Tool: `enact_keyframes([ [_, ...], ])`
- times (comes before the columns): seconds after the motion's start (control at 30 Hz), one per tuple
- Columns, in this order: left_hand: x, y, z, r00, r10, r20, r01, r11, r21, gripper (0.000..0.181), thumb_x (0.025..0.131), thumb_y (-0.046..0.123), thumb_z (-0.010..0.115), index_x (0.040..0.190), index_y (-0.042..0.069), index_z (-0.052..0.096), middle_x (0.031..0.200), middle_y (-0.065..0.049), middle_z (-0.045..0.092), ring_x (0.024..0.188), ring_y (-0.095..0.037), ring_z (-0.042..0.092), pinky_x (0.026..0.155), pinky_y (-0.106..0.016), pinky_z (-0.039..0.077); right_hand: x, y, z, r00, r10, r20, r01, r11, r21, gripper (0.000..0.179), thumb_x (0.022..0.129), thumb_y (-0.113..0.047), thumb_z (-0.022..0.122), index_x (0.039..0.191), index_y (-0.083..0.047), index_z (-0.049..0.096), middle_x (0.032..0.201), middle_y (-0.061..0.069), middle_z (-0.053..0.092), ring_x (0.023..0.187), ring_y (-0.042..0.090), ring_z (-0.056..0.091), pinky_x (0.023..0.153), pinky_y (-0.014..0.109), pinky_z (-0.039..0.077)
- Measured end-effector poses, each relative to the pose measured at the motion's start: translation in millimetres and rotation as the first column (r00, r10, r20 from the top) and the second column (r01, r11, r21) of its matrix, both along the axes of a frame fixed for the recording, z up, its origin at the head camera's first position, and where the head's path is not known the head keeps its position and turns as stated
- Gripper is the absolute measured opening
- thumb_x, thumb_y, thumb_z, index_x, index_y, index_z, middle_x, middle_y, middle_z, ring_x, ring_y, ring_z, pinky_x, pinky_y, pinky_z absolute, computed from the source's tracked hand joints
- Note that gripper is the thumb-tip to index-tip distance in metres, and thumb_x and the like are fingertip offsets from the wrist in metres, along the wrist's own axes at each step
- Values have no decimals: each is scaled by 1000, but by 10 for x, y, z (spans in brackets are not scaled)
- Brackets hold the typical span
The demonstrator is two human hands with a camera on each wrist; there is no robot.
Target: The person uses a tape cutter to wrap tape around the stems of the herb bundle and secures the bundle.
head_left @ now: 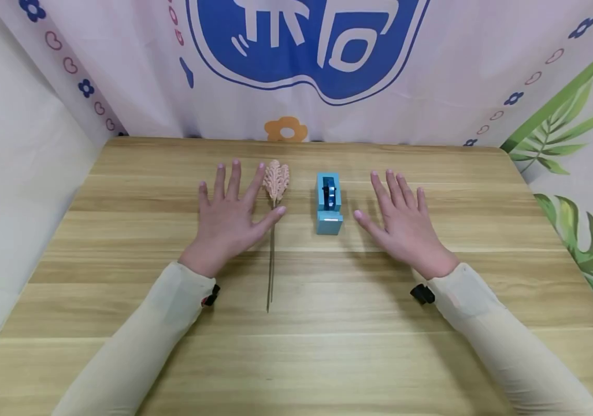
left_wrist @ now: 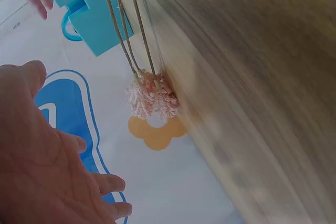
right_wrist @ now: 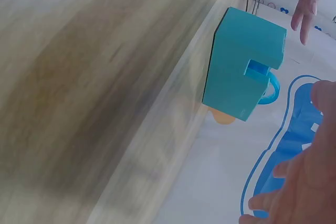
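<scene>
My left hand (head_left: 229, 219) is spread above the wooden table, its fingers straight and holding nothing. Beside its thumb lie pink dried-looking flower stems (head_left: 277, 180), with fluffy heads toward the back and thin brown stalks toward me. In the left wrist view, the pink heads (left_wrist: 152, 95) hang off several stalks, apart from the palm. A turquoise tape dispenser (head_left: 329, 203) with a blue roll stands at the middle, right of the flowers. To its right my right hand (head_left: 406, 222) is spread too, with nothing in it. The right wrist view shows the dispenser (right_wrist: 244, 64) from its side.
The wooden table (head_left: 296, 364) has its far edge against a white printed curtain (head_left: 135, 69) with a blue emblem. A leaf-patterned cloth (head_left: 582, 173) hangs at the right side. Black wrist cameras (head_left: 422, 293) sit at both cream sleeves (head_left: 145, 335).
</scene>
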State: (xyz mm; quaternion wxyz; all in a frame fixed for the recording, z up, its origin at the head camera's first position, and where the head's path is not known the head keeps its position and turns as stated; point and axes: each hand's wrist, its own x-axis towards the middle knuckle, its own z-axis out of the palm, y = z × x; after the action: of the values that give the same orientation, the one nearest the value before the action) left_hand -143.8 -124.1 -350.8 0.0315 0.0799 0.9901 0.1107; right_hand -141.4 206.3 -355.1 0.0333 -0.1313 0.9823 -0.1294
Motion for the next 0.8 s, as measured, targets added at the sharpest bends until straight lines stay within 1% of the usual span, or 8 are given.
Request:
enact_keyframes([
  [0.07,-14,9,8,1000,-6,-11,6,1000,17,92,96,83,32,168,37,-2,175,-11,-17,163,-42,-14,126,-74,-3,-4,-3,14,1000,5,-10,-5,1000,-11,88,104,-73,32,170,-25,-1,178,14,-2,165,38,-2,128,69,-4],
  [0.17,-39,20,22,998,-20,-53,23,999,49,92,97,81,36,169,35,1,177,-14,-6,164,-41,-7,127,-72,0,-14,-12,29,999,17,-28,-18,999,-50,86,105,-69,37,170,-21,9,177,15,8,165,39,3,129,69,0],
  [0.3,-70,57,54,986,-65,-157,82,991,107,87,101,71,44,170,28,13,174,-21,21,163,-42,17,129,-69,12,-19,-36,54,998,34,-51,-40,992,-118,81,106,-62,43,166,-11,24,174,19,21,163,41,13,130,66,8],
  [0.43,-112,160,127,964,-123,-236,171,965,199,77,105,57,54,167,19,28,163,-21,43,151,-41,43,126,-60,31,-22,-67,98,997,31,-64,-44,978,-204,72,108,-53,49,159,-5,37,165,21,38,155,41,32,127,62,25],
  [0.5,-132,224,160,962,-148,-229,204,948,244,72,105,51,57,165,18,33,161,-20,47,147,-40,49,122,-56,40,-27,-89,108,998,32,-48,-43,964,-262,65,108,-48,52,154,-2,43,156,21,48,147,39,43,122,60,35],
  [0.63,-188,352,174,963,-212,-167,256,915,311,61,107,39,60,160,15,42,161,-18,48,152,-39,44,118,-54,44,-39,-165,104,998,56,33,-38,911,-410,46,109,-35,56,139,1,56,133,20,65,124,35,61,103,53,52],
  [0.73,-244,454,127,952,-272,-143,305,892,334,55,106,30,63,156,10,48,158,-16,52,151,-36,46,119,-50,45,-49,-238,63,992,80,93,-24,868,-496,34,108,-26,58,126,2,65,118,18,72,109,31,68,91,44,57],
  [0.8,-275,524,83,946,-299,-125,324,881,345,54,106,28,64,154,9,51,155,-15,55,147,-34,51,118,-47,47,-57,-288,26,989,81,125,-3,850,-527,30,107,-23,60,120,2,68,112,17,74,102,28,69,85,36,58],
])
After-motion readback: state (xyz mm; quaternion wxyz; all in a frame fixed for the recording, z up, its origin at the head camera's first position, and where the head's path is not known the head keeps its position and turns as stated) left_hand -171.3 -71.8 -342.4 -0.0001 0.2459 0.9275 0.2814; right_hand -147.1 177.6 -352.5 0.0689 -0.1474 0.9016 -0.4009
